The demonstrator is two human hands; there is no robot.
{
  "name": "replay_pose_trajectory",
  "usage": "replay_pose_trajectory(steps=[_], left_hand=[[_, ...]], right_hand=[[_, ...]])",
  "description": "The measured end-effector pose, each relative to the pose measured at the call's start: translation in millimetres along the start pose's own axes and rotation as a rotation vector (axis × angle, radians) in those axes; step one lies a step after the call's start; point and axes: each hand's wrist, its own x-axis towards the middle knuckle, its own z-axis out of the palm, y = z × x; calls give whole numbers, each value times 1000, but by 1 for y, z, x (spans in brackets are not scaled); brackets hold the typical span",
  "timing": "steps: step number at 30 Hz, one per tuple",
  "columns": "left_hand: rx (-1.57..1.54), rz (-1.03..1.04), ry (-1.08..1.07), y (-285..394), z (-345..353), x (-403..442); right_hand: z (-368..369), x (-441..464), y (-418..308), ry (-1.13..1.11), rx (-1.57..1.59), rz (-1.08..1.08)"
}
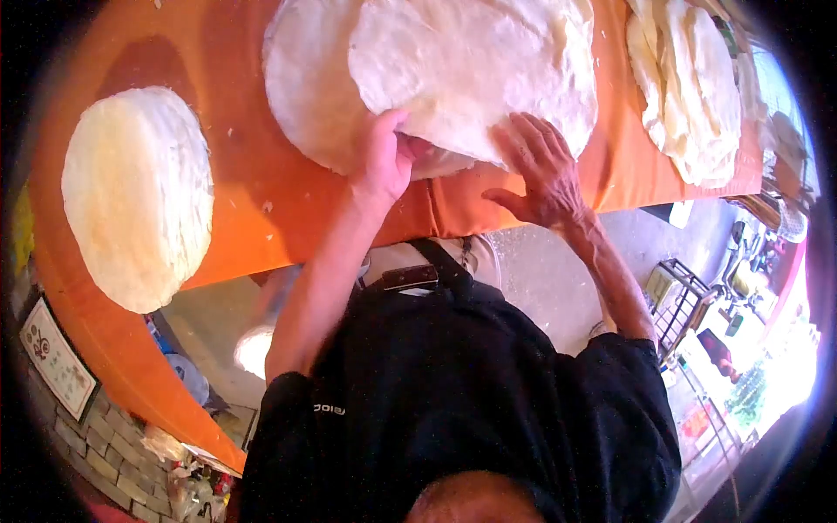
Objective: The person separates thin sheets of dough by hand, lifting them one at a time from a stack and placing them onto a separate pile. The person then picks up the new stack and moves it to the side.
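Observation:
Large, thin, pale round flatbreads lie overlapping on the orange cloth in front of me. The top flatbread [462,78] is wrinkled, and a lower flatbread [305,96] shows out to its left. My left hand [384,161] is closed at the top sheet's near edge, thumb above and fingers curled under it, lifting it slightly. To the right, my right hand [542,170] lies flat with fingers stretched out on the near right edge of the same sheet, its thumb pointing left.
An orange cloth [235,200] covers the table. On the left lies a stack of flatbreads [135,200], and folded sheets [684,87] are at the right. A framed sheet [58,357] leans by the brick paving [105,444]. A metal rack [676,301] stands at the right.

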Motion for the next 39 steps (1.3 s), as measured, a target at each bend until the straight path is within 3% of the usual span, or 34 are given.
replay_pose_trajectory(steps=[5,8,11,13,15,19,20,22,23,26,28,31,33,34,35,36,39], left_hand=[[-139,-34,-193,27,12,4],[125,35,-14,31,-8,-2],[408,91,148,34,-37,-16],[440,207,255,36,-55,-26],[555,309,326,37,-89,-24],[421,213,276,47,-53,-40],[405,161,227,47,-38,-34],[369,60,129,43,-15,-14],[353,99,92,38,-9,2],[315,160,27,27,2,41],[308,133,52,30,7,49],[466,178,81,32,16,49],[386,159,105,29,15,56],[346,146,118,27,13,58],[385,151,146,29,18,58],[361,167,147,29,20,60],[294,172,152,25,22,58]], right_hand=[[-3,33,73,-51,-51,76],[-79,91,100,10,-268,167],[-158,119,57,172,-383,175],[-169,125,21,203,-361,144],[-146,125,-1,177,-141,131],[-34,129,42,-219,-144,215],[-15,125,71,-191,-29,191],[4,127,155,-124,-117,134],[-19,142,158,-85,-203,135],[-127,164,71,96,-387,163],[-146,165,45,128,-411,193],[-93,159,89,25,-531,148],[-16,141,114,66,-339,-11],[4,135,106,-194,-423,105],[8,126,96,-204,-200,236],[16,117,96,-100,-109,205],[16,103,95,-84,-135,273]])
